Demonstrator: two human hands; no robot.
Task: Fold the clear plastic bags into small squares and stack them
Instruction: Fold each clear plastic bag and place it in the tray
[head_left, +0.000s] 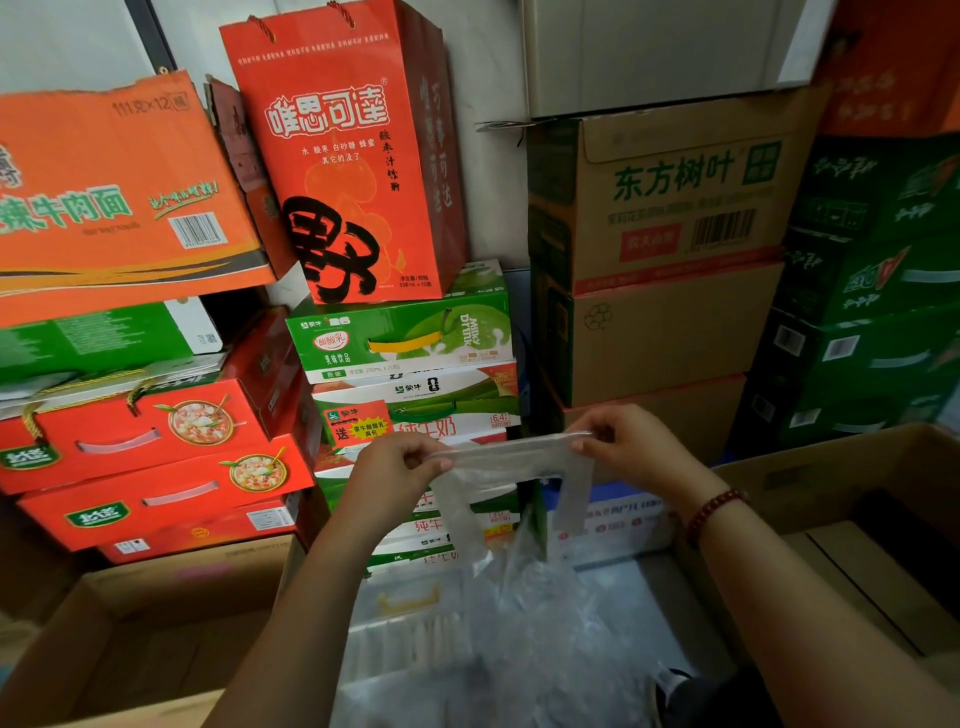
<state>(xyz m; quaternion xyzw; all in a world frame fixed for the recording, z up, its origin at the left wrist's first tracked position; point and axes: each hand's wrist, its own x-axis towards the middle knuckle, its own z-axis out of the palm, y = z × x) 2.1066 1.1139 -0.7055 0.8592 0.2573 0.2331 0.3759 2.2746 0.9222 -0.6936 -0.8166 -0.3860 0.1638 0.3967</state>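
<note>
**Clear bag held between two hands, stockroom**

Head view. Left hand (402, 462): raised, fingers curled, pinching the left end of a clear plastic bag (511, 467). Right hand (626, 441): raised level with it, thumb and fingers pinching the right end of the same bag; red bead bracelet (714, 512) on that wrist. Bag: top edge stretched flat between both hands, two handle strips hanging down, the rest trailing toward a crumpled heap of clear plastic (535, 623) below. Open brown cartons: one lower left (145, 639), one lower right (841, 499). Behind: red gift bag (353, 156) standing on stacked green-and-white milk cases (405, 338); orange noodle carton (109, 182) over red boxes (145, 452) at left; brown cartons (670, 208) and green cases (872, 312) stacked at right
</note>
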